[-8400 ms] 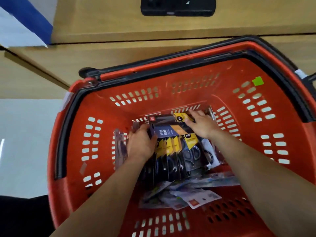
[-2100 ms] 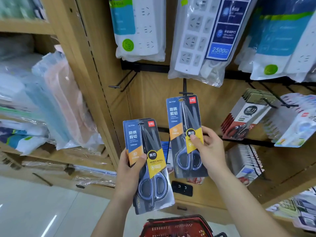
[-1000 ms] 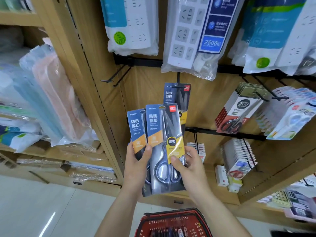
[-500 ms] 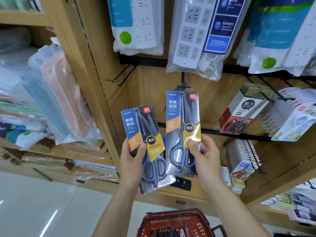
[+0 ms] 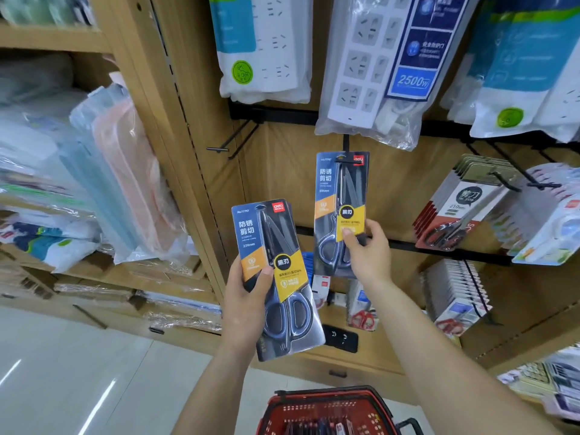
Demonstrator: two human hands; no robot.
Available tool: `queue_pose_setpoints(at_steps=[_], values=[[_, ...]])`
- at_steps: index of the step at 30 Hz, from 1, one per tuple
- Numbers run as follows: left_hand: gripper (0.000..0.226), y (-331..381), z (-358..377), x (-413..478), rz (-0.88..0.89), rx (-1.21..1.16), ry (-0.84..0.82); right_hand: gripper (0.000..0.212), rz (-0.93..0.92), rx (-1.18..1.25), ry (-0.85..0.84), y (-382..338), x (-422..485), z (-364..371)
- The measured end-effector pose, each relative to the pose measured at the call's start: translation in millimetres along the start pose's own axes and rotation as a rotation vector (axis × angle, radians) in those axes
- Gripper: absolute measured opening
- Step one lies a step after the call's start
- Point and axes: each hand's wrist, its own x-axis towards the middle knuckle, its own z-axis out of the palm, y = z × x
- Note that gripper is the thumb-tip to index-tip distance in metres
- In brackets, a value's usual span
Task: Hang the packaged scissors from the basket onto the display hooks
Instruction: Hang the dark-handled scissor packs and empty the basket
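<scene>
Right arm reached up from the lower right, forearm extended, toward the display hook (image 5: 346, 142). Right hand (image 5: 368, 254) pinched the hung pack (image 5: 340, 196) of scissors at its lower half: thumb pressed on the yellow label, fingers curled behind the card. That pack hung upright directly below the hook, whose black tip showed through the hang hole. Left arm bent, raised from below. Left hand (image 5: 248, 296) gripped the held pack (image 5: 276, 277) below and left of the hook, thumb across the front, fingers wrapped behind; pack tilted slightly left, apart from the hung one. A 2nd card edge showed behind it. Basket (image 5: 329, 409), red, sat far below the hook with more packs inside. Power-strip bag (image 5: 373, 64) hung just above the hook; 1 empty hook (image 5: 232, 141) stood to its left.
</scene>
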Motion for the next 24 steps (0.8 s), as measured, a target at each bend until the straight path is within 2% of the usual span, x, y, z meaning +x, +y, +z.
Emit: queue_pose_setpoints(at_steps=[1, 4, 6, 7, 9, 11, 13, 15, 19, 24], values=[[0.033, 1, 1, -1, -0.005, 0.005, -0.008, 0.019, 0.015, -0.036, -0.026, 3, 5, 3], [0.033, 2, 3, -2, -0.016, 0.013, -0.016, 0.051, 0.060, -0.126, -0.019, 0, 3, 3], [0.034, 1, 5, -1, -0.018, 0.015, -0.019, 0.051, 0.061, -0.085, 0.016, -9, -19, -3], [0.034, 1, 7, -1, -0.018, 0.012, -0.023, 0.040, 0.049, -0.019, -0.032, -13, -34, -7], [0.036, 0, 11, -1, -0.012, -0.007, -0.031, 0.022, 0.076, 0.068, -0.284, -21, -69, -12], [0.041, -1, 16, -2, 0.006, -0.020, -0.050, 0.029, 0.088, 0.059, -0.467, -21, -95, -14], [0.046, -1, 22, -4, 0.018, -0.023, -0.079, 0.039, 0.057, 0.006, -0.420, -13, -102, -15], [0.046, -1, 26, -6, 0.025, -0.058, -0.094, 0.039, 0.056, 0.017, -0.350, -5, -99, -18], [0.047, -4, 27, -3, -0.005, -0.146, -0.042, 0.034, 0.127, 0.185, -0.326, 3, -96, -27], [0.060, -11, 16, 1, -0.012, -0.077, 0.045, 0.034, 0.135, 0.294, -0.252, 3, -92, -45]])
